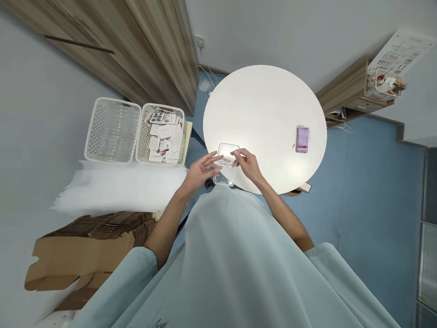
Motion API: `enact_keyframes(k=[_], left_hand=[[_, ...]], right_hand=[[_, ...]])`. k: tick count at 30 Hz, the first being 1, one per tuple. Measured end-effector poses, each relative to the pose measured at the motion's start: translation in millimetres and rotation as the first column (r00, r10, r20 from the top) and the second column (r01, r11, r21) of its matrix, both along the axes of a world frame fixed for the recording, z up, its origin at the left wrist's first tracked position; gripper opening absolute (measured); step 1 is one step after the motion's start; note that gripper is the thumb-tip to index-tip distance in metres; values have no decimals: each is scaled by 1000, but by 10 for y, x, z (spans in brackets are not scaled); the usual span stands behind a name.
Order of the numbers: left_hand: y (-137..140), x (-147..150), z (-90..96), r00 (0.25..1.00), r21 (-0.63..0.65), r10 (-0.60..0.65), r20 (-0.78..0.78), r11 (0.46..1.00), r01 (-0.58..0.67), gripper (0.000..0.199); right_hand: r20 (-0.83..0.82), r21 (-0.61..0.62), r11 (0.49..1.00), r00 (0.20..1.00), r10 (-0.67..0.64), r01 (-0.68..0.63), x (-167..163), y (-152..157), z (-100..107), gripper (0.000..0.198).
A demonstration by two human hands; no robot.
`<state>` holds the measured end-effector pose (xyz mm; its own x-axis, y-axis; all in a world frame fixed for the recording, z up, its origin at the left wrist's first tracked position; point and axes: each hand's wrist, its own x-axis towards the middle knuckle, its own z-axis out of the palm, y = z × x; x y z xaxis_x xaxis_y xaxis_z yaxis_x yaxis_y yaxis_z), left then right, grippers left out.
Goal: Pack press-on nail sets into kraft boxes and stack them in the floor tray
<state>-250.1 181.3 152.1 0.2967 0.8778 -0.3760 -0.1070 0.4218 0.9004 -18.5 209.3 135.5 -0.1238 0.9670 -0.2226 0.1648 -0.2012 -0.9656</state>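
Observation:
A clear plastic hinged box (228,148) stands open at the near edge of the round white table (259,100), its lower half (224,176) reaching over the edge towards my body. Something small and hard to make out shows near the fold. On the box's left side is my left hand (201,172), fingers stretched and apart, the tips touching or close to it. Across from it, my right hand (248,163) has thumb and fingers pinched at the box's right edge. Its fingertips partly hide what they grip.
To the left, one white basket (89,136) holds stacked clear boxes (118,132); another (139,141) holds printed cards (165,136). White sheets (126,187) and folded brown cartons (82,250) lie nearer. A blurred purple pack (302,139) sits on the table's right. A wooden cabinet (348,89) stands beyond.

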Motion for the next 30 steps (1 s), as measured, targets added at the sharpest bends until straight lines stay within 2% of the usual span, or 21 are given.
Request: enact_keyframes(k=[2, 5, 7, 9, 11, 14, 16, 18, 21, 26, 30], left_hand=[[-34, -110, -35, 998, -41, 59, -2, 997, -59, 92], [-113, -305, -81, 986, -81, 168, -16, 982, -169, 93], [-175, -434, -108, 974, -93, 226, -27, 969, -228, 92], [-237, -549, -131, 962, -100, 270, -38, 957, -272, 91], [-295, -638, -149, 950, -102, 308, -49, 945, -312, 90], [-371, -720, -170, 934, -101, 353, -60, 928, -358, 89], [-411, -746, -182, 927, -101, 371, -62, 921, -376, 90], [-440, -753, -195, 924, -100, 377, -62, 919, -381, 90], [-459, -736, -213, 928, -98, 369, -57, 923, -373, 89], [-408, -648, -217, 942, -107, 332, -45, 936, -335, 91], [-297, -527, -209, 961, -108, 276, -33, 955, -278, 93]], right_hand=[[68, 33, 999, 997, 28, -30, -27, 56, -73, 56], [289, 52, 994, 954, 77, -96, -26, 153, -323, 45], [463, -29, 986, 872, 156, -162, -29, 197, -551, 40], [601, -156, 967, 758, 253, -200, -52, 207, -774, 50], [695, -230, 947, 643, 322, -225, -91, 182, -956, 61], [775, -268, 928, 515, 367, -258, -153, 115, -1126, 62], [801, -265, 925, 472, 369, -273, -180, 75, -1186, 53], [810, -249, 926, 463, 359, -283, -192, 47, -1220, 46], [800, -229, 936, 496, 337, -268, -188, 17, -1235, 43], [719, -202, 962, 640, 272, -182, -102, -47, -1166, 37], [680, -104, 990, 720, 143, -99, 66, -91, -995, 27]])
